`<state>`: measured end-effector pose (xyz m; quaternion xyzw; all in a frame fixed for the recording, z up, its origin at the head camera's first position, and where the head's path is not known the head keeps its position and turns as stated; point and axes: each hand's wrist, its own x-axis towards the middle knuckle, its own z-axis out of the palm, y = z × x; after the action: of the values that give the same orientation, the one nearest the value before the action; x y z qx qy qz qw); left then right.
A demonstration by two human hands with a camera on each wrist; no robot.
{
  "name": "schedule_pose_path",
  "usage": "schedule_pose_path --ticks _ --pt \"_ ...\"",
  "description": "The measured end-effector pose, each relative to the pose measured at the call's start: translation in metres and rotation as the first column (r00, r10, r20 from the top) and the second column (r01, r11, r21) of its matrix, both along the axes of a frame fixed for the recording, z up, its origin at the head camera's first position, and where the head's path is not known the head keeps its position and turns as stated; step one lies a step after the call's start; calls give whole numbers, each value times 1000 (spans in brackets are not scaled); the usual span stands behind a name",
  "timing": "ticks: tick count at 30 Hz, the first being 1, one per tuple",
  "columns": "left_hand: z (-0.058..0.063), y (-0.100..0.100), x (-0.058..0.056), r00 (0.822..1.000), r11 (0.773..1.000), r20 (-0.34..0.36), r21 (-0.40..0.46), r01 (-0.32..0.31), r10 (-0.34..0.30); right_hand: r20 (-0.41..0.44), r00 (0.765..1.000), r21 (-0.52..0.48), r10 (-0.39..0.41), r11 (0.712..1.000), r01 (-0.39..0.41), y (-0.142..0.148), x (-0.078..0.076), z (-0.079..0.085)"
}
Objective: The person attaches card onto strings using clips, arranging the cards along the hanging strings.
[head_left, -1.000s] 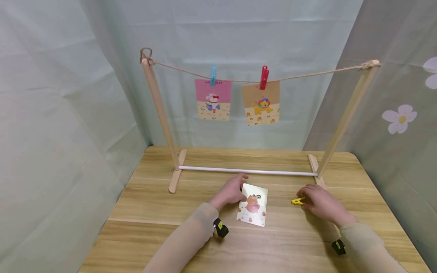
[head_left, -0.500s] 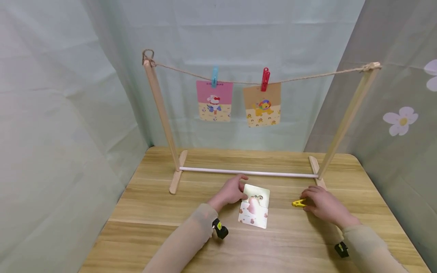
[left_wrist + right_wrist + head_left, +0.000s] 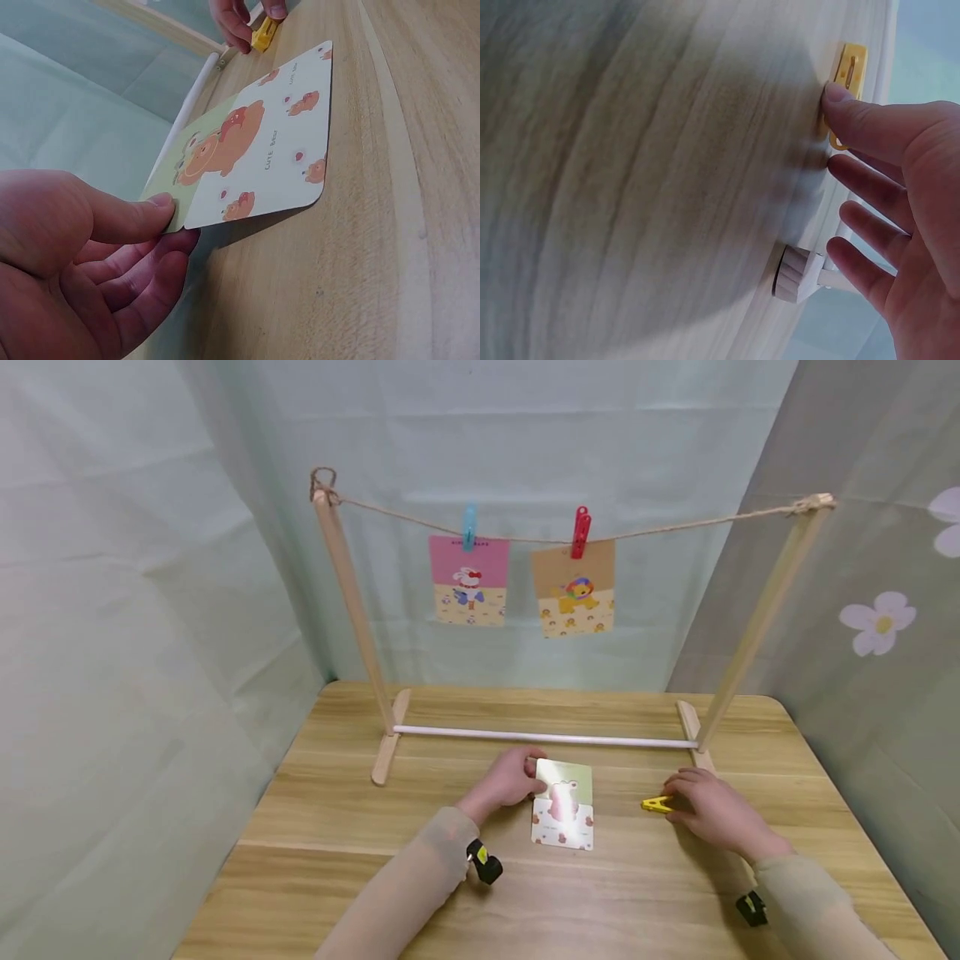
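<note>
My left hand pinches the left edge of a card between thumb and fingers. In the left wrist view the card shows an orange bear, a green upper part and the words "cute bear"; it is tilted, its near edge raised off the table. Further right, my right hand pinches a yellow clothespin by one end. Seen from the right wrist, thumb and forefinger hold the clothespin, while the other fingers spread apart below it.
A wooden stand with two posts carries a twine line. From it hang a pink card under a blue clothespin and an orange card under a red clothespin. A white rod joins the feet.
The bear card has turned slightly and shifted a little to the right in my left hand, its lower edge now higher. My right hand with the yellow clothespin has barely moved.
</note>
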<state>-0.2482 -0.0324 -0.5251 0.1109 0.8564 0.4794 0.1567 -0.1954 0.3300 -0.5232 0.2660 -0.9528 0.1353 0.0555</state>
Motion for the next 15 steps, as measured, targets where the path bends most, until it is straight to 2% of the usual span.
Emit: schedule_pose_path --ticks 6,15 --pt "2 3 -1 999 1000 -51 -26 0 -1 2 1000 -3 -3 1000 3 2 0 1" --pt "-1 3 1 998 1000 -64 -13 -13 12 -3 1000 -5 -20 1000 20 2 2 1"
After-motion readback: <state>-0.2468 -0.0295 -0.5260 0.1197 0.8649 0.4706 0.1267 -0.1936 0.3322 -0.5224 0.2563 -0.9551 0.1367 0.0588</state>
